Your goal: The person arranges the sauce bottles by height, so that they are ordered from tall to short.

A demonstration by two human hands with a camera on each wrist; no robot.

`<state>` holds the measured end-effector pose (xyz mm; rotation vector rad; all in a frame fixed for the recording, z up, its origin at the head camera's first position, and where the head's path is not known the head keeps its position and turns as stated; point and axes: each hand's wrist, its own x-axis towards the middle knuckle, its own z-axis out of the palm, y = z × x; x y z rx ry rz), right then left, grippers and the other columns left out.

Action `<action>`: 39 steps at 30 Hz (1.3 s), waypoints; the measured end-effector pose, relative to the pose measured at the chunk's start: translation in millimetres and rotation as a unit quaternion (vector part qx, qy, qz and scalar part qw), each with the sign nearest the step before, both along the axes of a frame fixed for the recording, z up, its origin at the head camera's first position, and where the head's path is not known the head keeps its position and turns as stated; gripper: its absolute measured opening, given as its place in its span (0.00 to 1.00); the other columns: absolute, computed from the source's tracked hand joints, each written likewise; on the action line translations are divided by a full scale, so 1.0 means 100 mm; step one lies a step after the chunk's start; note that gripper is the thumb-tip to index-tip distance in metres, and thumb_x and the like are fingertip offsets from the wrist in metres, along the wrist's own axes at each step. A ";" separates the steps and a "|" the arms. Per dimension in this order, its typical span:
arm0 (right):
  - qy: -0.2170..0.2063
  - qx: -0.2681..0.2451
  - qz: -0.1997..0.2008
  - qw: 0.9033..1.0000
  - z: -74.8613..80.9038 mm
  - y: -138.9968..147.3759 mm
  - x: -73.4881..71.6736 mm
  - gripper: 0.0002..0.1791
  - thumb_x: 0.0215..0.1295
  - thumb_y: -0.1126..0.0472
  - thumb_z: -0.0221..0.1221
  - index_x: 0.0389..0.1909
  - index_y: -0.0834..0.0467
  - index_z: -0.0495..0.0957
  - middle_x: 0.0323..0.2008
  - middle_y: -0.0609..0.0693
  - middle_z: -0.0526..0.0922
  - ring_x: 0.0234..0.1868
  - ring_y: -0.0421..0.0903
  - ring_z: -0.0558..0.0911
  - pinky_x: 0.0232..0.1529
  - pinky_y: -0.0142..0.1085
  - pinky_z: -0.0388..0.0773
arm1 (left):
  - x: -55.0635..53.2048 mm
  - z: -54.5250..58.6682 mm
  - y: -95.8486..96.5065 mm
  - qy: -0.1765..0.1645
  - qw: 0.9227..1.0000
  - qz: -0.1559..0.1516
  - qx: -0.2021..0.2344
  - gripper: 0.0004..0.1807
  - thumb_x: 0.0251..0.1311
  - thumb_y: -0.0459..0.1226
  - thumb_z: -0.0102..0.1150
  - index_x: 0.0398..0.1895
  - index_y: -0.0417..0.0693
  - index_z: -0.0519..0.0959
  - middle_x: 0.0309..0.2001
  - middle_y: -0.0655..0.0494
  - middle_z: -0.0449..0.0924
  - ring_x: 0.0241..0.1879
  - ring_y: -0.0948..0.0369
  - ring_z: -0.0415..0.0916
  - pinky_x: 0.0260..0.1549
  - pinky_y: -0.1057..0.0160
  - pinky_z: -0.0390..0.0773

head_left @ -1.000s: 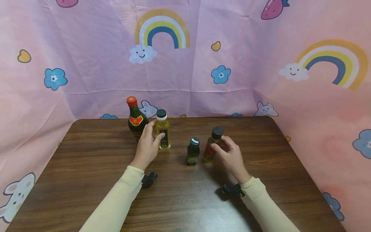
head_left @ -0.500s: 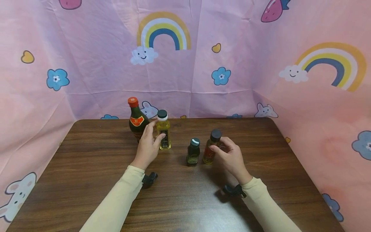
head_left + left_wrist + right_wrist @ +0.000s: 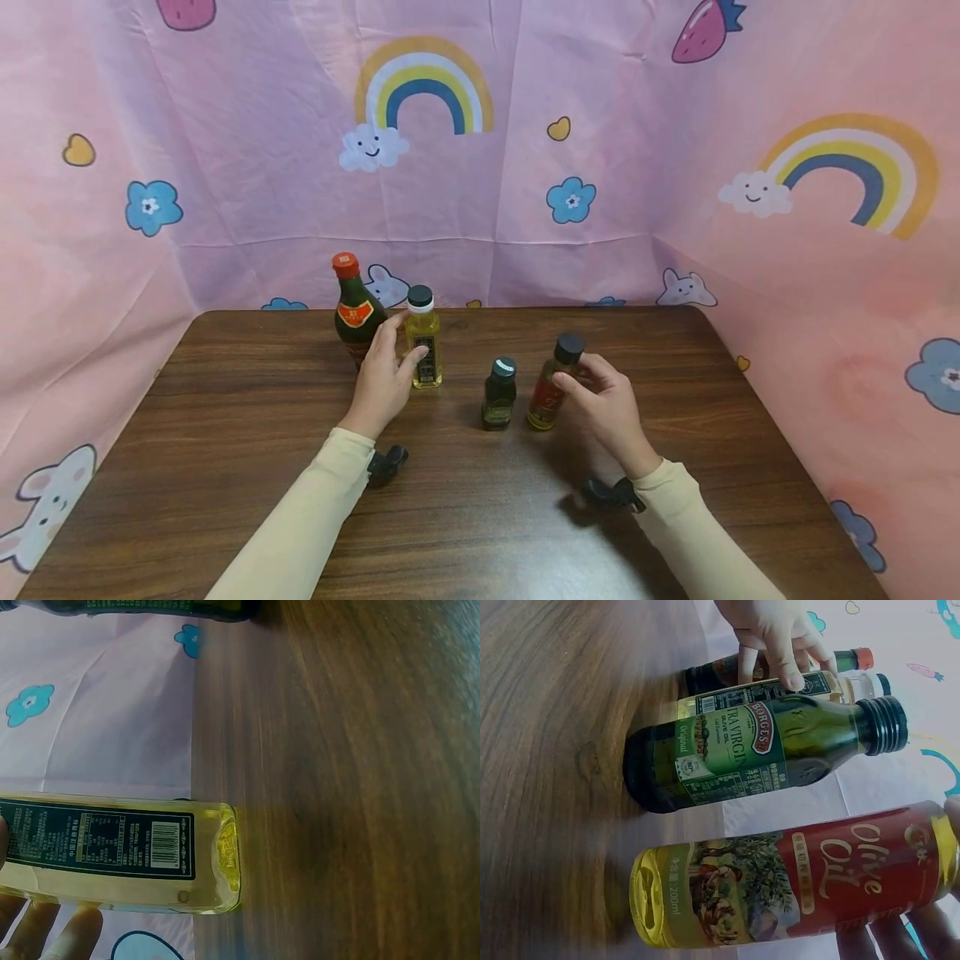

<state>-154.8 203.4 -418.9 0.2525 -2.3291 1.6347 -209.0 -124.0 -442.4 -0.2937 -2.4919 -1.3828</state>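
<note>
In the head view my left hand point(image 3: 381, 379) grips a clear bottle of yellow oil point(image 3: 425, 333) with a dark cap; thumb and fingers lie on opposite sides. The left wrist view shows this oil bottle's point(image 3: 112, 840) dark label and base by the tabletop. My right hand point(image 3: 607, 408) holds an olive oil bottle point(image 3: 547, 396) with a red label and black cap, leaning slightly right. Whether its base touches the table I cannot tell. Between them stands a small dark green olive oil bottle point(image 3: 498, 400), untouched; its green label point(image 3: 735, 746) faces the right wrist camera.
A taller dark bottle point(image 3: 352, 312) with a red cap stands behind my left hand, partly hidden by it. The brown wooden table point(image 3: 465, 517) ends at a pink printed cloth point(image 3: 517, 167), which hangs behind and at both sides.
My right hand has shifted a little to the right with the red-labelled olive oil bottle, whose cap leans further right. The left hand keeps its grip on the yellow oil bottle.
</note>
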 end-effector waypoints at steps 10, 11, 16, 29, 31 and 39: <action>-0.010 0.013 -0.012 1.000 0.11 0.03 -0.04 0.17 0.68 0.65 0.68 0.55 0.64 0.83 0.48 0.59 0.85 0.49 0.43 0.84 0.52 0.30 0.81 | 0.00 0.00 -0.01 -0.002 1.000 0.003 -0.003 0.33 0.74 0.42 0.60 0.78 0.53 0.59 0.70 0.44 0.65 0.67 0.44 0.69 0.58 0.39 0.78; -0.008 0.009 -0.010 1.000 0.08 0.06 -0.08 0.17 0.69 0.63 0.68 0.56 0.63 0.84 0.48 0.58 0.85 0.49 0.42 0.85 0.52 0.30 0.81 | 0.00 0.00 -0.01 -0.003 1.000 0.002 -0.003 0.33 0.74 0.42 0.60 0.78 0.53 0.59 0.70 0.44 0.65 0.67 0.44 0.69 0.58 0.39 0.78; -0.002 -0.018 0.008 1.000 0.04 0.07 -0.27 0.18 0.69 0.58 0.69 0.56 0.59 0.85 0.49 0.55 0.85 0.53 0.47 0.85 0.55 0.31 0.80 | 0.00 0.00 -0.02 -0.002 1.000 0.001 0.002 0.34 0.74 0.41 0.60 0.78 0.52 0.59 0.72 0.45 0.65 0.69 0.44 0.68 0.58 0.39 0.78; 0.002 -0.028 0.075 0.997 0.00 -0.27 -0.69 0.17 0.68 0.62 0.68 0.56 0.61 0.84 0.52 0.57 0.84 0.55 0.53 0.84 0.57 0.38 0.81 | 0.00 -0.01 -0.02 -0.007 1.000 0.003 0.004 0.34 0.73 0.40 0.61 0.78 0.53 0.59 0.72 0.45 0.66 0.69 0.45 0.68 0.59 0.39 0.77; -0.005 -0.032 0.091 0.995 -0.04 -0.33 -0.74 0.17 0.69 0.62 0.68 0.56 0.61 0.84 0.52 0.57 0.84 0.54 0.52 0.84 0.55 0.37 0.81 | 0.00 -0.01 -0.02 -0.008 1.000 0.003 0.002 0.34 0.73 0.41 0.61 0.78 0.53 0.59 0.72 0.46 0.66 0.69 0.45 0.68 0.60 0.38 0.76; -0.015 -0.069 0.132 0.989 -0.13 -0.55 -0.86 0.17 0.70 0.62 0.67 0.57 0.63 0.84 0.52 0.57 0.83 0.51 0.46 0.85 0.50 0.39 0.84 | -0.02 0.01 -0.03 -0.002 1.000 0.000 -0.004 0.36 0.73 0.41 0.62 0.80 0.52 0.59 0.73 0.46 0.66 0.69 0.45 0.68 0.62 0.38 0.74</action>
